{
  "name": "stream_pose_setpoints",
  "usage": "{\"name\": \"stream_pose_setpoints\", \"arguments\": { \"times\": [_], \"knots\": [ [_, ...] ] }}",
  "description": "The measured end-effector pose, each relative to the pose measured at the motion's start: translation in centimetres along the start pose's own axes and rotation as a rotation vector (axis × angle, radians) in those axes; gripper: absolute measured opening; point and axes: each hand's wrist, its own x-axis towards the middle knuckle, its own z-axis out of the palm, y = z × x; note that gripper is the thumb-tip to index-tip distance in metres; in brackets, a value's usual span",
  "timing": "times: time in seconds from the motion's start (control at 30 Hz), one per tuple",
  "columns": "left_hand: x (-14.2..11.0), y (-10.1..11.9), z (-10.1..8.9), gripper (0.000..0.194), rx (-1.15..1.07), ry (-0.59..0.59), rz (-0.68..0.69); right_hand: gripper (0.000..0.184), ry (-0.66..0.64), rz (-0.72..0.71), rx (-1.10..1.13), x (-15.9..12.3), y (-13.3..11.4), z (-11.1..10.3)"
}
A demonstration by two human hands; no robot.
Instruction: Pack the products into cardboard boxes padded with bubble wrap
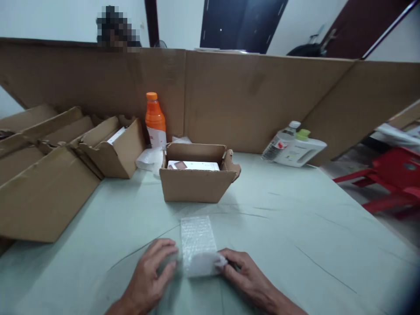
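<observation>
A bubble wrap pouch (197,236) lies flat on the pale green table surface, its near end rounded and whitish. My right hand (244,271) pinches the pouch's near right corner between thumb and fingers. Just left of the pouch, my left hand (152,267) is held with fingers apart and holds nothing. It looks slightly blurred. Beyond the pouch stands a small open cardboard box (193,186), with a white printed box (203,166) inside it.
Larger cardboard bins (49,192) stand on the left. An orange bottle (155,120) and crumpled clear plastic (149,158) are behind. At back right lean a clear bottle (278,144) and a white jug (303,151). A cardboard wall (249,96) closes the back; a red chair (393,175) stands right.
</observation>
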Motion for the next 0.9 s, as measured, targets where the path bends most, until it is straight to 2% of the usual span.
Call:
{"name": "stream_pose_setpoints", "arguments": {
  "times": [0.07, 0.17, 0.23, 0.3, 0.4, 0.53, 0.63, 0.7, 0.83, 0.9],
  "knots": [
    [1.6, -1.9, -1.7, 0.018, 0.029, 0.042, -0.074, 0.024, 0.108, 0.004, -0.093, 0.9, 0.8, -0.5],
    [4.9, -6.2, -3.8, 0.022, 0.162, 0.066, -0.176, 0.027, 0.317, -0.164, -0.340, 1.7, 2.7, -0.3],
    [7.6, -9.5, -4.6, 0.025, 0.346, 0.057, -0.252, 0.032, 0.379, -0.281, -0.496, 1.9, 3.9, 0.1],
    [10.3, -12.7, -4.8, 0.028, 0.428, 0.090, -0.295, 0.033, 0.388, -0.345, -0.606, 2.0, 4.6, 0.5],
    [14.3, -16.7, -4.5, 0.030, 0.481, 0.120, -0.296, 0.033, 0.380, -0.368, -0.671, 2.0, 4.8, 0.7],
    [18.9, -19.9, -3.8, 0.036, 0.475, 0.104, -0.250, 0.031, 0.363, -0.358, -0.680, 2.1, 4.4, 0.5],
    [20.9, -20.1, -4.2, 0.049, 0.447, 0.152, -0.231, 0.027, 0.359, -0.346, -0.666, 2.1, 4.1, 0.5],
    [21.0, -18.8, -5.1, 0.054, 0.433, 0.224, -0.225, 0.019, 0.357, -0.329, -0.650, 2.1, 4.0, 0.6],
    [18.0, -13.7, -8.0, 0.052, 0.359, 0.437, -0.252, 0.013, 0.341, -0.281, -0.622, 2.0, 4.0, 0.7],
    [15.4, -10.9, -9.4, 0.050, 0.161, 0.617, -0.297, 0.015, 0.324, -0.266, -0.611, 1.9, 4.0, 0.8]
  ]
}}
